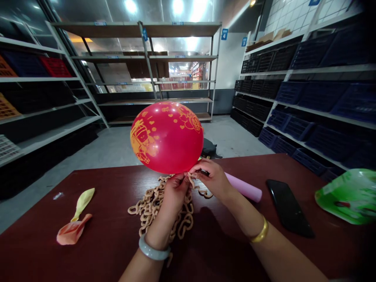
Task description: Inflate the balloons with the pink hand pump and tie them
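An inflated red balloon (pixel 167 137) with yellow printed figures rises above the table, its neck end down at my fingers. My left hand (pixel 175 192) is closed in a pinch at that neck. From the right, my right hand (pixel 213 178) also pinches there, fingertips touching the balloon's underside; the neck itself is mostly hidden. A short tan strand (pixel 191 181) shows between the two hands. Beneath them lies a heap of tan, chain-like loops (pixel 149 211), partly covered by my left hand and forearm.
On the dark red table (pixel 117 250) lie a yellow deflated balloon (pixel 83 201), an orange one (pixel 72 232), a pink cylinder (pixel 243 187), a black phone (pixel 289 207) and a green plastic package (pixel 346 196). Shelves with crates (pixel 296 129) stand around; a dark object (pixel 209 149) sits behind the table.
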The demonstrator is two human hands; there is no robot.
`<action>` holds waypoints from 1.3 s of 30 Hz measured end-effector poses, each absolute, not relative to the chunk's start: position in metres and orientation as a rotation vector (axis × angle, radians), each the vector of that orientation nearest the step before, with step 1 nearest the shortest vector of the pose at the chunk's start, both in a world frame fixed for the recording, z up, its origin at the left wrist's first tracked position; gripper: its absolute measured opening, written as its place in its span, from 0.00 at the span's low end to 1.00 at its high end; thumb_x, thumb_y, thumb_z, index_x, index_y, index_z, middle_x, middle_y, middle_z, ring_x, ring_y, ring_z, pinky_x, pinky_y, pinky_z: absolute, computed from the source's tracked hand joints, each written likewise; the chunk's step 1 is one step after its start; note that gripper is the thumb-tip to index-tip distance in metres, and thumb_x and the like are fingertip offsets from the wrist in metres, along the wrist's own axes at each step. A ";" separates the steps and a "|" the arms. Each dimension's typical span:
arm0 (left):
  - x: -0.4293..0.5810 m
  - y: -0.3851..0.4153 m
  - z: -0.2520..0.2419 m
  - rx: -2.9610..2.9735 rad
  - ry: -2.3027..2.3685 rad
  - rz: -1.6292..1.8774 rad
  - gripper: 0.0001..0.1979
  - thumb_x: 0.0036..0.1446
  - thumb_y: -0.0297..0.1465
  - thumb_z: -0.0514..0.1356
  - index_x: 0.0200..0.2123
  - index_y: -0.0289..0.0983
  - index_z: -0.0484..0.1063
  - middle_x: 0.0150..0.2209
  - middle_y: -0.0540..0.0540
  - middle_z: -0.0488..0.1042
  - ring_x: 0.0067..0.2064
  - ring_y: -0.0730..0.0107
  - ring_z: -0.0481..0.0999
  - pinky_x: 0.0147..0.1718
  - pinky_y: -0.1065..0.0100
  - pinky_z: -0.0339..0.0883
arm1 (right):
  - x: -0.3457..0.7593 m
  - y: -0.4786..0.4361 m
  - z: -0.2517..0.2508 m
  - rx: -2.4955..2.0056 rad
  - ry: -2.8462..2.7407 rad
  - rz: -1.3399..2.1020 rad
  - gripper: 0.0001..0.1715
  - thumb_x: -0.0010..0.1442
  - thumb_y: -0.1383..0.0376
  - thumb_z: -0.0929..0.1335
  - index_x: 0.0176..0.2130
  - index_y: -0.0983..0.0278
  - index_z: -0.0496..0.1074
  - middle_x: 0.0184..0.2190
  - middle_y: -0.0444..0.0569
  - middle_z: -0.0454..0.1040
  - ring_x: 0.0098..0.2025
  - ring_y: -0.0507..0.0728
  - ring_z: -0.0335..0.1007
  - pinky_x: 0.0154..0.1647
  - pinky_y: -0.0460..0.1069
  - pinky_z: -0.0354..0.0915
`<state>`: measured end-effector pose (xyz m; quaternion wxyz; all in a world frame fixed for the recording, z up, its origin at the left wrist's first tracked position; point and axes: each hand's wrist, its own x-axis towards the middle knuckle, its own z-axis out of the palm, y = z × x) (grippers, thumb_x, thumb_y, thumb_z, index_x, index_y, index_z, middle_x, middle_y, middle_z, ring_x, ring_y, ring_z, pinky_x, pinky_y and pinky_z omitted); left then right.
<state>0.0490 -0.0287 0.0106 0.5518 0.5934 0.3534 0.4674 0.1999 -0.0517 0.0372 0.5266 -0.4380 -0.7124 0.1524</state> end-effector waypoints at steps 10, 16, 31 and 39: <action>0.051 -0.030 0.009 1.342 0.836 1.109 0.18 0.53 0.45 0.62 0.26 0.35 0.69 0.19 0.52 0.66 0.17 0.77 0.60 0.16 0.75 0.53 | 0.187 -0.055 0.031 -1.175 -1.592 0.326 0.05 0.57 0.70 0.64 0.29 0.61 0.66 0.32 0.46 0.70 0.38 0.56 0.67 0.40 0.50 0.63; 0.052 -0.031 0.007 1.281 0.799 1.119 0.19 0.55 0.44 0.61 0.24 0.35 0.68 0.20 0.52 0.65 0.19 0.78 0.61 0.17 0.76 0.54 | 0.174 -0.051 0.021 -1.013 -1.042 0.954 0.08 0.61 0.58 0.63 0.36 0.60 0.62 0.27 0.42 0.72 0.24 0.53 0.68 0.25 0.47 0.65; 0.055 -0.030 0.003 1.388 0.869 1.073 0.21 0.52 0.49 0.62 0.24 0.36 0.69 0.19 0.52 0.65 0.18 0.76 0.61 0.17 0.74 0.54 | 0.192 -0.046 0.019 -1.213 -1.231 0.654 0.09 0.60 0.60 0.65 0.32 0.60 0.70 0.25 0.44 0.73 0.27 0.55 0.68 0.29 0.49 0.64; 0.067 -0.039 0.003 1.176 0.821 0.926 0.20 0.47 0.47 0.66 0.27 0.35 0.70 0.18 0.54 0.64 0.16 0.79 0.59 0.14 0.77 0.51 | 0.212 -0.042 0.019 -1.348 -1.433 -0.012 0.09 0.60 0.66 0.63 0.30 0.61 0.70 0.30 0.48 0.74 0.34 0.57 0.67 0.38 0.50 0.61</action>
